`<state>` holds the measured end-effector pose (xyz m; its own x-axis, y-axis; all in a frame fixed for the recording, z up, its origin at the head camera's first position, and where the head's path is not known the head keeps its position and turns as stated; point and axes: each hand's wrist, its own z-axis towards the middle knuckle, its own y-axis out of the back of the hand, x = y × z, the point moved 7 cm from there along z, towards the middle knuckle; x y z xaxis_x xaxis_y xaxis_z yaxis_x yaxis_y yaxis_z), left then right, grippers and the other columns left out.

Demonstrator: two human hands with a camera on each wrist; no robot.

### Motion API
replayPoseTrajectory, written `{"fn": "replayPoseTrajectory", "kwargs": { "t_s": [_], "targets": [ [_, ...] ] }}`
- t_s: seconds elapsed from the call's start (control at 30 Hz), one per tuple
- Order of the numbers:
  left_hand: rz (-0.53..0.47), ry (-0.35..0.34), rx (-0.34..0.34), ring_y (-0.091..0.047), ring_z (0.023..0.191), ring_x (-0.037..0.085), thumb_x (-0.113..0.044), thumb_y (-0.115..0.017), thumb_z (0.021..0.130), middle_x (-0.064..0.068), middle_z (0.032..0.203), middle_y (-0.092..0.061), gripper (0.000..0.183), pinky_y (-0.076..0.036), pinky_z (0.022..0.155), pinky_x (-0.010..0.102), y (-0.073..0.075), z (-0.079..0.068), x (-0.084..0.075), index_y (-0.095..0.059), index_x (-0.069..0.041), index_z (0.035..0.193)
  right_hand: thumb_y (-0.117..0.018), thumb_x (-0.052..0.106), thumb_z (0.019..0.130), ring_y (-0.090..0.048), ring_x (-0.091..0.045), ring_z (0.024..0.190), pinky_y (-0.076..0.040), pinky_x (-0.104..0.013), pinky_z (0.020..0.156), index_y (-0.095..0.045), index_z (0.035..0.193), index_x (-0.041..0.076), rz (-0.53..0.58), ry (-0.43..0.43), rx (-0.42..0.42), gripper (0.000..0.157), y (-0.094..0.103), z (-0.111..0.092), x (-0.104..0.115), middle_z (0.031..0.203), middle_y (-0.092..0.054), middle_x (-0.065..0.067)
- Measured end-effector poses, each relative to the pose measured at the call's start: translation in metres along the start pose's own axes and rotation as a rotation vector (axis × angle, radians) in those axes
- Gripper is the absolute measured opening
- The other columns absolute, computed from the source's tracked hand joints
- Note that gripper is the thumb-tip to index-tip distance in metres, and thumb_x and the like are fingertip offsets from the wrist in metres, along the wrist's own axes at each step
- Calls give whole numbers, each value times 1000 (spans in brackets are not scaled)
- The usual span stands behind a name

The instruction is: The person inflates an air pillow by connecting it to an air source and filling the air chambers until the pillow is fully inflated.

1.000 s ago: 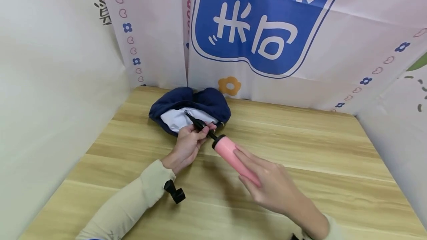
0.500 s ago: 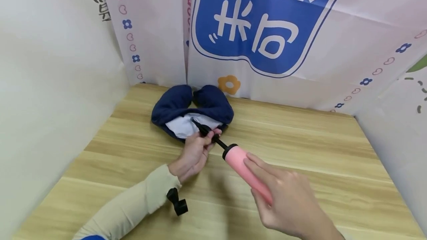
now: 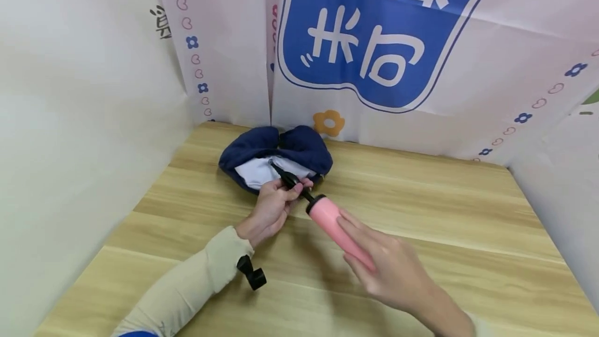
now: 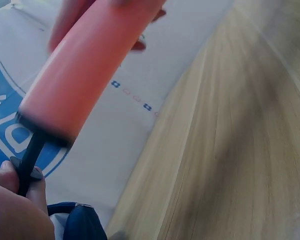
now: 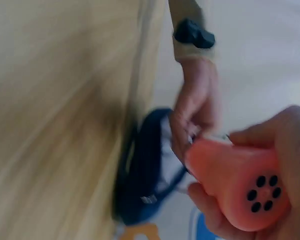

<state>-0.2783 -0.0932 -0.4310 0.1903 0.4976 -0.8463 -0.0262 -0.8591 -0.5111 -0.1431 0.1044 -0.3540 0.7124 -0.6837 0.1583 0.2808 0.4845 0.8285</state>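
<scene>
A navy U-shaped neck pillow (image 3: 306, 151) lies at the back of the table, its cover gaping over a white inner lining (image 3: 255, 171). The black nozzle (image 3: 286, 175) of a pink hand pump (image 3: 340, 230) points into that lining; its tip meets a small valve spot there. My left hand (image 3: 271, 207) pinches the black nozzle end beside the cover's opening. Around the pink barrel curl the fingers of my right hand (image 3: 390, 264). A short length of black rod (image 4: 32, 155) shows between barrel and left fingers in the left wrist view. Small holes dot the barrel's end in the right wrist view.
The wood-grain table (image 3: 444, 212) is bounded by a printed cloth backdrop (image 3: 234, 56) behind and pale walls (image 3: 93, 92) at both sides. The pillow sits close to the backdrop. A black camera mount (image 3: 251, 273) sticks out from my left wrist.
My right hand drew the pink barrel back, exposing more rod, then pushed it forward again. The pillow and left hand shifted slightly with it; the left pinch stayed.
</scene>
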Motion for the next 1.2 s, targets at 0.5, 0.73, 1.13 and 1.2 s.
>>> {"fn": "replayPoseTrajectory", "kwargs": {
  "t_s": [0.5, 0.73, 1.13, 1.2],
  "targets": [
    [-83, 70, -20, -73, 103, 8, 6, -45, 108, -1, 101, -76, 30, -56, 102, 19, -10, 7, 6, -54, 12, 136, -81, 18, 72, -65, -4, 63, -37, -14, 48, -72, 137, 18, -122, -12, -38, 65, 45, 2, 18, 134, -75, 1],
    [-48, 3, -55, -74, 103, 8, 2, -49, 108, -1, 98, -77, 31, -57, 96, 17, -9, 4, 4, -53, 15, 137, -76, 15, 71, -75, -16, 69, -51, -25, 46, -76, 127, 8, -36, 41, -221, 56, -14, 27, 3, 129, -77, -8],
    [5, 73, 10, -73, 107, 10, 6, -51, 107, 3, 106, -76, 36, -56, 102, 20, 3, 15, 5, -50, 13, 142, -69, 32, 101, -77, -12, 92, -62, -24, 72, -61, 150, 15, 13, 22, 25, 52, 23, -20, -8, 147, -67, -4],
    [-19, 59, 2, -72, 107, 9, 6, -49, 107, 1, 104, -77, 34, -56, 100, 19, 6, 15, 5, -52, 13, 140, -61, 42, 106, -68, 2, 77, -54, -14, 66, -60, 151, 19, 0, -1, 54, 51, 38, -24, -3, 143, -69, -2]
  ]
}}
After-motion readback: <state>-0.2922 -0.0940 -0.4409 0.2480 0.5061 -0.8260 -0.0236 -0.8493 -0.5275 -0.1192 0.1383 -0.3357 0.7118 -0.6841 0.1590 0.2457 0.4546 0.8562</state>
